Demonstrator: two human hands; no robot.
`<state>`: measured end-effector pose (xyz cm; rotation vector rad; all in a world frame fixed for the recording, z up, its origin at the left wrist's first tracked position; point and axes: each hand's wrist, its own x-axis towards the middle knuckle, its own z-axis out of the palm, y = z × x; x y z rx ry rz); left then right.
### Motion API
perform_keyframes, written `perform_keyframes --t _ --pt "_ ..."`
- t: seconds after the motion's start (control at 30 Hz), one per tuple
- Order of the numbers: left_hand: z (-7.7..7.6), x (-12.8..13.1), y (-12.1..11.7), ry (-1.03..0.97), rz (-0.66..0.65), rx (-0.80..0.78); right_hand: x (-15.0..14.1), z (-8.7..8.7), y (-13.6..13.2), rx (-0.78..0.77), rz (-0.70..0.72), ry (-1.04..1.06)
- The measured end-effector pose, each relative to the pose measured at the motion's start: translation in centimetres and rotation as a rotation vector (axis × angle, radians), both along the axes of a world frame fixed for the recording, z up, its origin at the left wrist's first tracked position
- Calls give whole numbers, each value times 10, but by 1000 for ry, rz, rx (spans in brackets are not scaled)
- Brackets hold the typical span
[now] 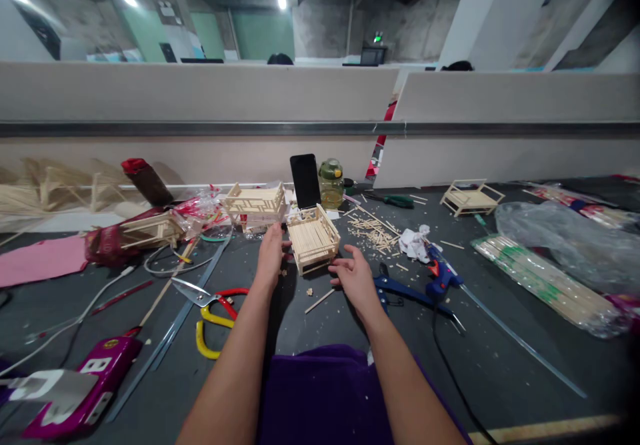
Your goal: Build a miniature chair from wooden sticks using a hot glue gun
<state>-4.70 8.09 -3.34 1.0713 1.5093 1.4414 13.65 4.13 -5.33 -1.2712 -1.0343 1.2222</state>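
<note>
A miniature bed built from thin wooden sticks (314, 237), with a slatted top and low railings, stands on the dark table between my hands. On its left side is my left hand (271, 257), fingers stretched out and their tips close to the frame; whether they touch it I cannot tell. My right hand (354, 278) is by the front right corner, its fingers apart and slightly bent, holding nothing. A loose wooden stick (320, 301) lies just in front of the bed. Behind and to the left is another stick-built piece with railings (255, 200).
Red-and-yellow-handled scissors (215, 305) lie left; a blue cutter (400, 288) and a blue glue gun (443, 275) with its cord lie right. Behind are a black phone (305, 180), a green bottle (331, 184) and scattered stick pieces (373, 230). A purple power strip (95, 378) sits front left.
</note>
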Motion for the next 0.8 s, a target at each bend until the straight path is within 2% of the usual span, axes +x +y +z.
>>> perform_keyframes --t 0.1,0.2,0.3,0.4,0.5,0.63,0.73,0.8 --pt "-5 -1 6 90 33 67 0 -3 1 24 -31 26" --pt "-10 2 15 102 -39 188 -1 -5 2 32 -36 64" --pt "-12 3 18 88 -55 205 0 -7 4 48 -43 86" --pt "-12 -5 12 104 72 138 4 -8 5 78 -53 93" --pt "-11 -21 -1 84 121 55 11 -7 5 107 -83 12" --pt "-6 -30 -16 117 94 -62 25 6 1 241 -186 -136" --pt "4 -22 -21 -30 56 -149 35 19 -3 273 -243 -207" --pt "12 -13 -23 -165 -19 -208 39 25 -4 258 -254 -221"
